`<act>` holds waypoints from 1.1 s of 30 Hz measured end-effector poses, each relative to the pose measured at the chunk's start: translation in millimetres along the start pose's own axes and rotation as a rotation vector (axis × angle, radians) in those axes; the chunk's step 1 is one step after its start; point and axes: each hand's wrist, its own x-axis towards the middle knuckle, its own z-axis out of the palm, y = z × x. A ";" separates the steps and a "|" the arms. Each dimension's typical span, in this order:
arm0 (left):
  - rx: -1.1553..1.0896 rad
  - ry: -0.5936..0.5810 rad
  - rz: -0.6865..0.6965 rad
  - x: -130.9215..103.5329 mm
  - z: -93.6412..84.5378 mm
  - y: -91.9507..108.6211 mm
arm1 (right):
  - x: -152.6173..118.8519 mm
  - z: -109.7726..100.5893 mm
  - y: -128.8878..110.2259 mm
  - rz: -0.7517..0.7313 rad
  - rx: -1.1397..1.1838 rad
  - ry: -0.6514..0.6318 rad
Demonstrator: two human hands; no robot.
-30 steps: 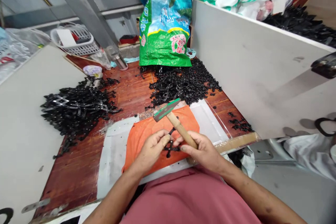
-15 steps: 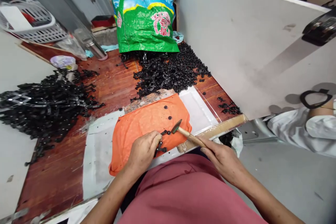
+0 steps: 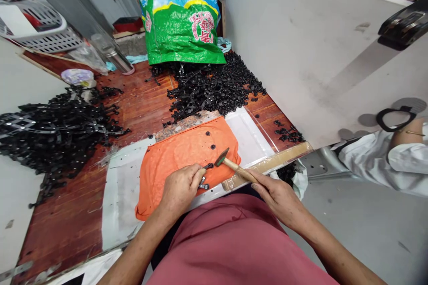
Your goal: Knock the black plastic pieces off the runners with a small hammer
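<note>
My left hand [image 3: 182, 187] is closed on a black linkage piece [image 3: 204, 184] with jointed arms, low over an orange cloth [image 3: 177, 156]. Its fingers hide much of that piece. Wrapped round the wooden handle of a small hammer [image 3: 237, 169], my right hand [image 3: 279, 198] is at the cloth's right side. The hammer's head is just right of the linkage's upper end; whether they touch I cannot tell. Two small black round parts [image 3: 213, 146] lie on the cloth beyond the hammer head.
A heap of small black parts [image 3: 214, 87] spills below a green and blue sack [image 3: 183, 31]. Black linkages [image 3: 56, 129] are piled at left. A grey partition panel [image 3: 301, 49] stands at right, with another person's sleeve [image 3: 371, 156] past it. A steel flask [image 3: 120, 60] stands behind.
The linkage's upper end has tilted, and the round joint there now sits closer to my left fingers. Both hands keep their grips; the whole view has shifted slightly.
</note>
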 end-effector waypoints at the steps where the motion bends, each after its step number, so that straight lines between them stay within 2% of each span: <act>1: 0.001 -0.002 0.000 -0.1 -0.2 -0.4 | 0.1 0.2 0.4 -0.001 -0.003 0.000; 6: 0.036 -0.009 0.004 1.0 -1.9 2.2 | 0.5 -5.9 -0.9 -0.043 -0.058 0.011; 13: 0.042 -0.031 -0.038 3.2 -2.8 7.2 | -0.2 -23.3 -20.8 -0.251 -0.145 0.174; 18: 0.060 -0.016 -0.029 3.8 0.1 4.4 | 1.8 -21.2 -24.0 -0.254 -0.300 0.134; 22: 0.055 -0.002 -0.018 3.9 0.6 3.9 | 1.1 -22.0 -24.4 -0.278 -0.264 0.191; 26: 0.064 0.006 -0.016 3.6 1.3 3.7 | 3.1 -24.3 -26.7 -0.255 -0.360 0.123; 30: 0.035 0.017 -0.007 3.1 2.8 1.9 | 3.8 -24.7 -27.0 -0.290 -0.354 0.163; 33: 0.022 0.029 -0.013 3.4 3.5 0.2 | 4.2 -19.6 -23.3 -0.262 -0.367 0.110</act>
